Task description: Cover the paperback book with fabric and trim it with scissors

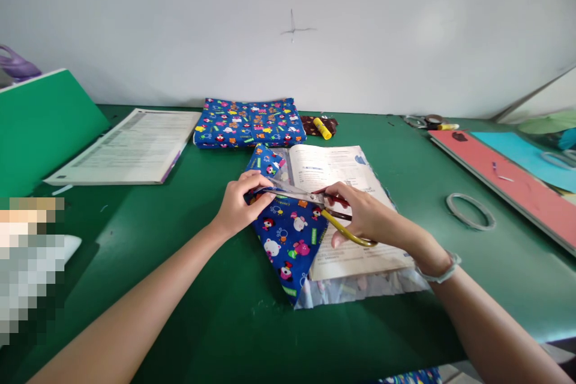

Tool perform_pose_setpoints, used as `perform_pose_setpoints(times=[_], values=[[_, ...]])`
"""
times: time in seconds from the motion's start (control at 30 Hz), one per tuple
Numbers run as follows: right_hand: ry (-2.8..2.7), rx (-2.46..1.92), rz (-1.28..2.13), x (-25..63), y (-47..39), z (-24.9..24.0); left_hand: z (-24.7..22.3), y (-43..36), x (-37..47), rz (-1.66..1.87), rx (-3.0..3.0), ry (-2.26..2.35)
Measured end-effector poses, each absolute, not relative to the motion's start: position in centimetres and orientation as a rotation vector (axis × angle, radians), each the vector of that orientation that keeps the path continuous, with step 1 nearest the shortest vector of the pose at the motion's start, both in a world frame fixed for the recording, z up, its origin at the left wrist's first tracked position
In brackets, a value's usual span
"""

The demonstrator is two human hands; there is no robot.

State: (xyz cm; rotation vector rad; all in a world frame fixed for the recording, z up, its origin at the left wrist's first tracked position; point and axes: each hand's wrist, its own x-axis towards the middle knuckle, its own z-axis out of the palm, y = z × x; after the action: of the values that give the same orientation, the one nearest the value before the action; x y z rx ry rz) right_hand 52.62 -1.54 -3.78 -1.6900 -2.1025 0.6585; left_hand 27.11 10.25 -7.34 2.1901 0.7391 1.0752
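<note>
My right hand grips a pair of scissors with one yellow handle and one dark red handle. The scissor blades point left, opened at the edge of a blue cartoon-print fabric. Pinched between the thumb and fingers of my left hand is that fabric, close to the blade tips. The fabric is folded over the left side of an open book, and its pale back side shows below the pages. Part of the fabric's cut edge is hidden by my left fingers.
A folded blue print fabric lies behind the book, with a yellow glue stick beside it. An open book with a green cover is at left. To the right are a tape roll and a pink folder.
</note>
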Motion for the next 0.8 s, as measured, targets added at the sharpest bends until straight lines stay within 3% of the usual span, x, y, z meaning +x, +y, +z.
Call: perform_pose_setpoints(times=[0.8], values=[[-2.015,-1.788,0.652,51.65,-1.6,-3.69,-7.14,10.01,27.24,1.121,2.209,0.844]])
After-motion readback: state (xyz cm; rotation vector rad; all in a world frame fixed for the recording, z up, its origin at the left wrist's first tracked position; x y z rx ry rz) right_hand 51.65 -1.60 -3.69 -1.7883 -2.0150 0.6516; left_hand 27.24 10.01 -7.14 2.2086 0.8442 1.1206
